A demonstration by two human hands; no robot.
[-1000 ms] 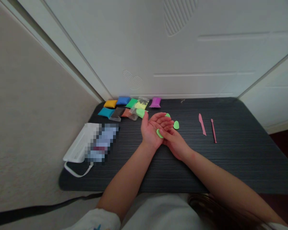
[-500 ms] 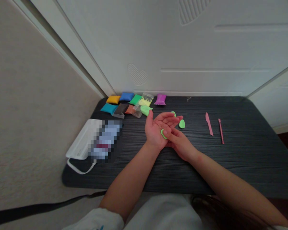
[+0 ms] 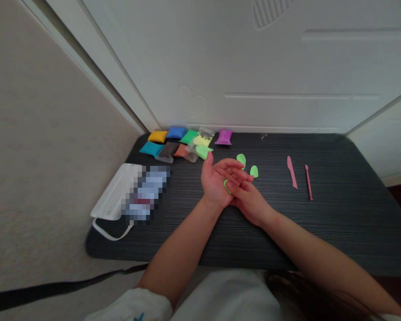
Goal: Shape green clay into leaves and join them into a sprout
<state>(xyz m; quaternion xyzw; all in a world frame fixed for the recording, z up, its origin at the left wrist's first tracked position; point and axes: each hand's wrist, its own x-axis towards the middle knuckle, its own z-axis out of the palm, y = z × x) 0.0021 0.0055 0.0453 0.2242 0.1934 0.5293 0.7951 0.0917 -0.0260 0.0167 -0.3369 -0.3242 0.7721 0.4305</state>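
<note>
Clay piece (image 3: 226, 186), green, lies on the spread left grip (image 3: 218, 183); right grip (image 3: 251, 199) touches it, closure unclear.

Over a black table (image 3: 341, 227), the right grip (image 3: 252, 200) thumbs a green piece (image 3: 225, 184) against the upturned left grip (image 3: 217, 185).

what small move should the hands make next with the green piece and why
Probably press the green piece a little flatter with the thumb of the right hand: it lies on the palm of the left hand, the thumb covers part of it, and flat green pieces on the table suggest a similar shape.
</note>
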